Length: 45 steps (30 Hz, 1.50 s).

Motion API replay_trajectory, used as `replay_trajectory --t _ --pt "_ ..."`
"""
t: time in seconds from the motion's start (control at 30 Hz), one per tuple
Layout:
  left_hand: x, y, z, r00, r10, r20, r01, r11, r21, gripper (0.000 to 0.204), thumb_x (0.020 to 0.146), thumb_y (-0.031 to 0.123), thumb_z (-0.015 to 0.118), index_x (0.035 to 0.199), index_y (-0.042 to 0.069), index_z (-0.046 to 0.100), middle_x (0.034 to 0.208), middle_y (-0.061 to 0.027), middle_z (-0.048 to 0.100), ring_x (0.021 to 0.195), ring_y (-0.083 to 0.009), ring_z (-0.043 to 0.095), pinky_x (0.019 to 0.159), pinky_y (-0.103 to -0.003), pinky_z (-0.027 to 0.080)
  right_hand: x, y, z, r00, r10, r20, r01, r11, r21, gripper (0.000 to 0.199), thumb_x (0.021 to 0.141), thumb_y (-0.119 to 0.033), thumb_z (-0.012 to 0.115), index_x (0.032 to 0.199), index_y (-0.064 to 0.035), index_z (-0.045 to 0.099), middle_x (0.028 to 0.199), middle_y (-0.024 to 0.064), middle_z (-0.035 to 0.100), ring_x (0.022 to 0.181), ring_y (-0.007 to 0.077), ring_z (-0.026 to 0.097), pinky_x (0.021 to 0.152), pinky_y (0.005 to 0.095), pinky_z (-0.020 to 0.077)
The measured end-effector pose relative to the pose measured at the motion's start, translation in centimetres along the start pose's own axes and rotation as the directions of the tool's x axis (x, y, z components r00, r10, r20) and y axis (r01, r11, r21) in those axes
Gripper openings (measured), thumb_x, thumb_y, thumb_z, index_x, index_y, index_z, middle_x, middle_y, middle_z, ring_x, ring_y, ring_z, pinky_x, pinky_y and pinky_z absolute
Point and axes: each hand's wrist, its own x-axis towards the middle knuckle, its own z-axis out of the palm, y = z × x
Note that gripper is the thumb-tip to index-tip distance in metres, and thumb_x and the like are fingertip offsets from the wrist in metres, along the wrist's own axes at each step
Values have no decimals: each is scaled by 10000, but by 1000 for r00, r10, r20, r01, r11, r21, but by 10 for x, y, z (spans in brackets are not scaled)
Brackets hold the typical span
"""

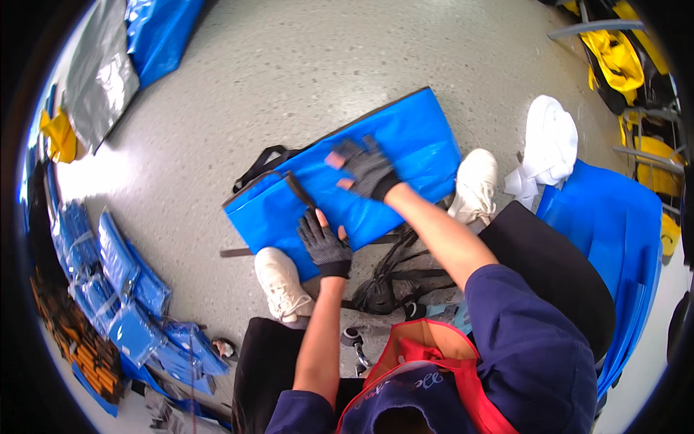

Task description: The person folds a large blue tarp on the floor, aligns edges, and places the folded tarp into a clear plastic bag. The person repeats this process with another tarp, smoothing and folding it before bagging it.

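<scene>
A flat blue woven bag (405, 137) with black handles (264, 163) lies on the speckled grey floor in front of me. My left hand (323, 242), in a dark fingerless glove, presses flat on the bag's near edge beside a black strap (298, 189). My right hand (365, 168), gloved the same way, rests spread on the middle of the bag. Neither hand grips anything. My white shoes (283, 283) (475, 182) flank the bag's near side.
Bundles of folded blue bags (126, 289) lie at the left, with orange ones (87, 347) beyond. A stack of blue bags (614, 224) sits at the right, a white cloth (549, 137) beside it. Yellow bags (614, 54) hang far right. Black straps (394, 278) lie between my feet.
</scene>
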Motion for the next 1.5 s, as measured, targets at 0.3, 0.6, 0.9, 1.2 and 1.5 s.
replay_trajectory --t 0.3,0.6,0.9,1.2,1.5 --pt "161 58 32 976 151 159 -189 948 257 611 866 602 385 1399 304 353 1486 -163 234 1354 -452 172 1005 -714 33 -82 126 -28 674 640 -368 -598 766 238 853 724 -522 682 1390 -113 342 1355 216 408 1099 399 501 938 471 413" --pt "61 116 61 951 108 291 -125 991 40 910 756 692 490 1396 65 329 1460 -247 233 1357 -458 158 1034 -675 34 -84 148 -64 570 808 148 -761 452 466 841 612 -541 767 1190 -11 461 1114 244 591 1011 363 602 850 435 494" --pt "159 98 61 943 220 248 -226 974 -5 895 788 588 541 1409 6 265 1465 -245 219 1369 -409 164 1111 -549 59 -107 9 -135 721 685 104 -677 665 314 473 848 -353 546 1240 -91 498 990 240 613 899 405 599 751 466 484" --pt "179 -29 -82 538 507 673 -634 770 -74 661 745 151 649 1354 79 405 1402 -139 394 1320 -327 318 1111 -375 237 -88 -146 -65 899 433 -66 -417 893 170 790 729 -174 635 1432 -192 276 1261 252 424 1137 441 432 905 597 343" --pt "96 -92 -105 799 435 415 -502 862 64 739 768 502 607 1389 176 374 1477 -85 288 1379 -316 218 1097 -589 82 -66 -162 25 832 552 54 -548 833 -77 610 876 -271 451 1442 -216 230 1476 211 202 1343 462 181 957 734 88"
